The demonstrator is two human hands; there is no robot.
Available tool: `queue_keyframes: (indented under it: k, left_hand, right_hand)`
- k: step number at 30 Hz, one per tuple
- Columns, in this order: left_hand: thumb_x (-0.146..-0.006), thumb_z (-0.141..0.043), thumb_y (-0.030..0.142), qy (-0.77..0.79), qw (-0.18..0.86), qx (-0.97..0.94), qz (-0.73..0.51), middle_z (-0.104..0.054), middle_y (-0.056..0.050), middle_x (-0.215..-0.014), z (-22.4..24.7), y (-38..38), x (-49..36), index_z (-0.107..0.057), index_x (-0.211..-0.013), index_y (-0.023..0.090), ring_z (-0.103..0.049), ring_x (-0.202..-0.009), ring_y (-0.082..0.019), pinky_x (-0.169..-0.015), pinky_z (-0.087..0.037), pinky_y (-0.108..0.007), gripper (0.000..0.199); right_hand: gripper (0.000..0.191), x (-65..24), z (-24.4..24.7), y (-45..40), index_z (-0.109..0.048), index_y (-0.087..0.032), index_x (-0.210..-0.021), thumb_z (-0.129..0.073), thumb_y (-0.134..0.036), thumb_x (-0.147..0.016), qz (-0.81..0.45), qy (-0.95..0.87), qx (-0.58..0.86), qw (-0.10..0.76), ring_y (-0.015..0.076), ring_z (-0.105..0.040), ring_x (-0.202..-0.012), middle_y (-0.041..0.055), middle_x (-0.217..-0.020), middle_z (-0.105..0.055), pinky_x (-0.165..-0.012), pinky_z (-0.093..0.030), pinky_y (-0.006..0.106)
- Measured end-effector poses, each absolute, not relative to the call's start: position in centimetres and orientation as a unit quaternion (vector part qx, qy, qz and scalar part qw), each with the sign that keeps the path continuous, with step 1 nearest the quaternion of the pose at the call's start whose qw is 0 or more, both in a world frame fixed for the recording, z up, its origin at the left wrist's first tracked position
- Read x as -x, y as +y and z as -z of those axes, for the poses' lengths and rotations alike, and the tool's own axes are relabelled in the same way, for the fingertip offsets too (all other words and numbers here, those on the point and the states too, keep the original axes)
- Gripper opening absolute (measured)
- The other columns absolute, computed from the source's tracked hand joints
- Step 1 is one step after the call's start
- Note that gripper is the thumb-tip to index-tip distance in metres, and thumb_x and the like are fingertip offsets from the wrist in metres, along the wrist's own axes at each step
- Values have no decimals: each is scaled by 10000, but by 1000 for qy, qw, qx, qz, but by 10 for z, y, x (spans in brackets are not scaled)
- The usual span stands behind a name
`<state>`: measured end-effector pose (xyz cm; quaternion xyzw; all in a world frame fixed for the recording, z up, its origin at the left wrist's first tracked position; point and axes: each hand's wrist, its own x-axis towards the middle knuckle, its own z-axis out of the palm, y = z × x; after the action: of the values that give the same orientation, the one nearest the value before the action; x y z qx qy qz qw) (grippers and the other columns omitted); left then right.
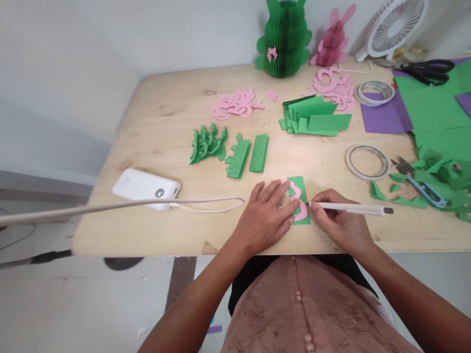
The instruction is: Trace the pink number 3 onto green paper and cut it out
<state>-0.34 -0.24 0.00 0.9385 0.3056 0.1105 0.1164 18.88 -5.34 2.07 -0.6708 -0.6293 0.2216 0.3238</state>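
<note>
A small green paper strip lies near the table's front edge with a pink curved paper shape on top. My left hand rests flat with fingers spread, its fingertips on the pink shape and the strip's left side. In my right hand is a white pen, its dark tip at the right edge of the pink shape. Farther back are two folded green pieces, one with outlines drawn on it and one partly cut.
A white power bank with a cable lies at left. Behind stand green and pink paper figures and a fan. Tape rolls, blue-handled scissors, black scissors and green scraps are at right.
</note>
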Motion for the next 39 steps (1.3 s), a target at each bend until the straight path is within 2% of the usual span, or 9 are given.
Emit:
queue_keyframes:
  k: [39]
  left_hand:
    - [-953,-444,314,305,125,-938,-107,-401,-109,-1504,1,-2,4,-571,-1259,262,-320,-1399,-301,-1124,-241,-543,335]
  right_hand:
    - [142,-189,-15,-56,-556,-195,-698,-532,-226,-834,-166,-654,655,339,85,-407,-400,-42,-531,-527,-401,-315,227]
